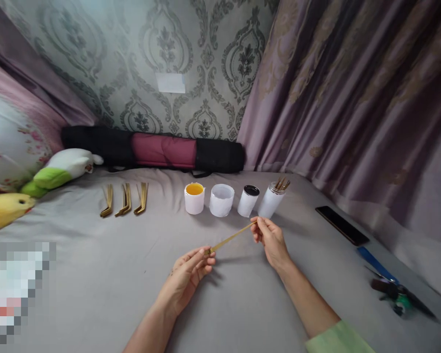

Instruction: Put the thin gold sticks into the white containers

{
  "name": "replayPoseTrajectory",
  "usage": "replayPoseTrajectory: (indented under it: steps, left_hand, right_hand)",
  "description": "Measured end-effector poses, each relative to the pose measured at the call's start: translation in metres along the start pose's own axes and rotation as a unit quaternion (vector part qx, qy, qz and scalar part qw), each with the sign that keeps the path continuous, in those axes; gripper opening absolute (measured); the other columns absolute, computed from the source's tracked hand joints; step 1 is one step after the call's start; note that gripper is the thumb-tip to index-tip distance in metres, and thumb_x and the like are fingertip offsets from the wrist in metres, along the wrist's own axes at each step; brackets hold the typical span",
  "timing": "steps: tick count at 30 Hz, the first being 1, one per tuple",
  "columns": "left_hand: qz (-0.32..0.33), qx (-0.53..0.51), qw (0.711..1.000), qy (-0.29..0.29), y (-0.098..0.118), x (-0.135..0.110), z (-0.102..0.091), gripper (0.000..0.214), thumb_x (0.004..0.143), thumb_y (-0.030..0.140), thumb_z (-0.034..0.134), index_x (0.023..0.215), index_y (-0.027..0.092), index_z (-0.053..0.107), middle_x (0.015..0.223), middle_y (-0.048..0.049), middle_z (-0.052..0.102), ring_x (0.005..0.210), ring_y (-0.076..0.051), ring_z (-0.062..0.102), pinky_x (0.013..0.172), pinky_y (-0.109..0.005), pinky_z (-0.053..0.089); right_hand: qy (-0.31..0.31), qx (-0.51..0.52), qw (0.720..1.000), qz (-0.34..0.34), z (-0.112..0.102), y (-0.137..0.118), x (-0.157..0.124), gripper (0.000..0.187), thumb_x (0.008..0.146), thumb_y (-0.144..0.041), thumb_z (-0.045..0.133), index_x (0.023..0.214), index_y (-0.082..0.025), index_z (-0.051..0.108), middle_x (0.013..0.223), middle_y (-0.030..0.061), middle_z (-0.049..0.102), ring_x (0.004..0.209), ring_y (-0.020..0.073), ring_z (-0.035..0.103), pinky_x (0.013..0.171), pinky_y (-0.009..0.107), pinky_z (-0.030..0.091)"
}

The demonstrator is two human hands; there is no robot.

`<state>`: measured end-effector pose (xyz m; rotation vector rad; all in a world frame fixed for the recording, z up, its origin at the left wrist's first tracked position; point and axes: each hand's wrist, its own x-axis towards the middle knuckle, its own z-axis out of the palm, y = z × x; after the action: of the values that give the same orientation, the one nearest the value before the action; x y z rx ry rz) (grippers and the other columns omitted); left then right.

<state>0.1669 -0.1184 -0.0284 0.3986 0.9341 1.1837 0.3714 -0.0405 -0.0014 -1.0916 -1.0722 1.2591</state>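
A thin gold-coloured stick stretches at a slant above the grey sheet, held at both ends. My left hand pinches its lower, thicker end. The upper tip is between the thumb and fingers of my right hand. Beyond the hands stand white-wrapped containers in a row: one with a yellow inside, a wide white one, one with a dark inside, and a tilted jar holding several brown sticks. Three bundles of bent gold sticks lie at the far left.
A black and maroon long bag lies along the patterned wall. Plush toys are at the left, near a blurred-out patch. At the right lie a phone, a blue-handled tool and a dark-and-green item. Purple curtains hang alongside.
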Motion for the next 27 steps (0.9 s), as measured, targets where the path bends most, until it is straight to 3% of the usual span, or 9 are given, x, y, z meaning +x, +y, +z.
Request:
replayPoseTrajectory:
  steps: [13, 27]
  left_hand:
    - [-0.011, -0.010, 1.000, 0.020, 0.004, -0.003, 0.003, 0.024, 0.074, 0.022, 0.058, 0.092, 0.007, 0.061, 0.098, -0.0166, 0.061, 0.077, -0.016, 0.061, 0.065, -0.023, 0.051]
    - [-0.021, -0.050, 0.997, 0.050, 0.004, 0.001, -0.001, 0.017, 0.074, 0.013, 0.056, 0.089, 0.008, 0.061, 0.083, -0.0108, 0.062, 0.065, -0.011, 0.058, 0.056, -0.021, 0.050]
  right_hand:
    - [-0.006, -0.012, 1.000, -0.009, 0.000, -0.015, -0.002, 0.027, 0.075, -0.042, 0.052, 0.079, -0.016, 0.058, 0.064, 0.0001, 0.053, 0.048, 0.0062, 0.043, 0.043, 0.019, 0.034]
    - [0.075, -0.015, 0.993, -0.088, -0.052, -0.074, 0.014, 0.024, 0.071, -0.040, 0.057, 0.075, -0.016, 0.058, 0.061, -0.0008, 0.053, 0.048, 0.0063, 0.045, 0.042, 0.019, 0.034]
